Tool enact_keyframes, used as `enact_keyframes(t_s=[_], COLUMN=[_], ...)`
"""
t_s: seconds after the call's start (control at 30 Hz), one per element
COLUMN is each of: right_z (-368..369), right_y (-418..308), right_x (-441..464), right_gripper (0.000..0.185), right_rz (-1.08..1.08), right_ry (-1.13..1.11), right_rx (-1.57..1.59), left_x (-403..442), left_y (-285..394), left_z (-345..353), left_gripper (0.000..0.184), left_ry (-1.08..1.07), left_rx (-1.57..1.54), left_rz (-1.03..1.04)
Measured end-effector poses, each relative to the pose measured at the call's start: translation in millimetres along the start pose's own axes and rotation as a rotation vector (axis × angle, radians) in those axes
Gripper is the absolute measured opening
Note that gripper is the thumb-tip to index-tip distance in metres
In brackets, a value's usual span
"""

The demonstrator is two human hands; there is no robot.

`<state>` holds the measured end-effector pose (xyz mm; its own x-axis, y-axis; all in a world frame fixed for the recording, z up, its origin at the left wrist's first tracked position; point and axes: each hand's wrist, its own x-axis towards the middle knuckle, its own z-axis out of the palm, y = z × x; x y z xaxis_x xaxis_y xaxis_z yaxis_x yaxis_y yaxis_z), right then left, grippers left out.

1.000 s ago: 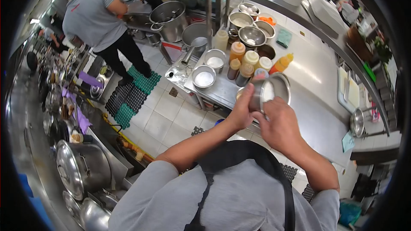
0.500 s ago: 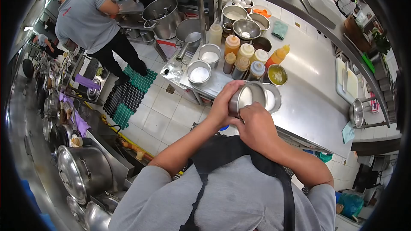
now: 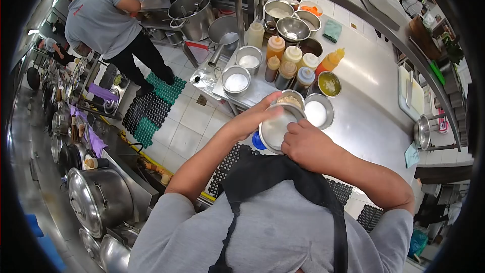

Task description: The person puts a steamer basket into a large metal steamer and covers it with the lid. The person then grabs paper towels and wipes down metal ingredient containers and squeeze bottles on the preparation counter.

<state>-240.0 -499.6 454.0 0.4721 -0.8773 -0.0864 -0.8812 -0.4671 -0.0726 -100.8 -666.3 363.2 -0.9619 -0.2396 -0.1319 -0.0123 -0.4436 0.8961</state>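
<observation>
A round steel container [image 3: 275, 132], tipped so its pale inside faces me, is over the front edge of the steel table. My right hand [image 3: 307, 144] grips its right rim with curled fingers. At its far left rim is my left hand [image 3: 255, 116], thumb and fingers spread and partly blurred; whether it touches the rim is unclear. Just behind stands a container of tan, crumbly contents [image 3: 291, 99]. To its right is a steel container of white contents [image 3: 317, 114].
Squeeze bottles [image 3: 288, 70] stand behind, beside a bowl of yellow-green liquid [image 3: 330, 84]. Two containers with white contents [image 3: 236, 82] sit at the left corner. An overhead shelf [image 3: 348, 0] crosses the table. Another person [image 3: 103, 20] stands at the left.
The steel container has come down toward my body and tilted, revealing the container of tan contents behind it. My left hand has loosened from its side; my right hand has moved down with it.
</observation>
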Motion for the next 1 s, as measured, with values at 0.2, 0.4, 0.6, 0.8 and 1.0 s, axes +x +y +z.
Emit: enact_keyframes(t_s=[0.2,0.4,0.6,0.8,1.0], right_z=[23,33,47,47,61], right_y=[5,5,4,35,53], right_x=[13,21,27,28,46], right_gripper=[0.011,0.014,0.033,0.036,0.03], right_rz=[0.068,0.254,0.527,0.481,0.549], right_ry=[-0.042,0.038,0.094,0.083,0.194], right_rx=[-0.11,0.12,0.534,0.636,0.572], left_x=[15,19,25,27,24], left_y=[-9,-29,-49,-88,-118], left_z=[-9,4,11,-25,-50], left_gripper=[0.077,0.067,0.056,0.048,0.04], left_ry=[0.211,0.379,0.521,0.577,0.627], left_rx=[0.179,0.179,0.316,0.243,0.332], left_rz=[-0.027,0.106,0.196,0.183,0.216])
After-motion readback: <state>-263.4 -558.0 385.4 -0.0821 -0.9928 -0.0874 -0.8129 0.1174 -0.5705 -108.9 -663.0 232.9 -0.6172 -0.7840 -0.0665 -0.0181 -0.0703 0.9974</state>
